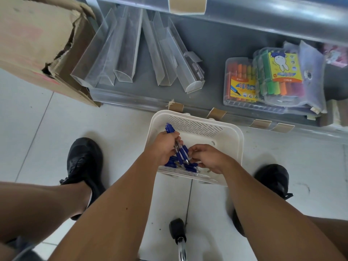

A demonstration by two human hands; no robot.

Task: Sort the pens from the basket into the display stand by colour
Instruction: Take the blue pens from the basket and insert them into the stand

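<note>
Left hand fingers curled round blue pen bundle over basket; right hand fingertips pinching bundle's lower end.

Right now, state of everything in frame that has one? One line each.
left hand: grips a bunch of blue pens over the basket
bunch of blue pens: held, caps up
right hand: fingers curled at the bunch's lower end
basket: on the floor, a few blue pens left at its near side
clear trays: empty, lying loose on the shelf
marker boxes: closed, full
cardboard box: torn at the corner
</note>
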